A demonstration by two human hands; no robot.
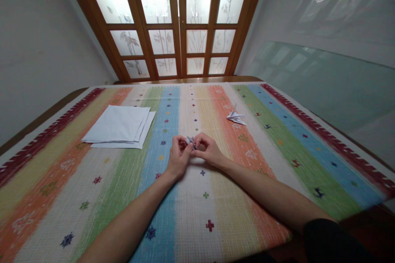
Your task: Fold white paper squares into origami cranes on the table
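Both my hands meet over the middle of the striped tablecloth (92,197). My left hand (178,157) and my right hand (208,149) each pinch a small folded piece of white paper (191,140) between fingertips, just above the cloth. Most of the paper is hidden by my fingers. A finished folded paper figure (236,116) lies further back on the orange stripe, to the right of my hands.
A stack of white paper sheets (120,126) lies at the back left of the table. A wooden door with frosted glass panes (182,20) stands behind the table. A glass panel (333,86) leans along the right wall.
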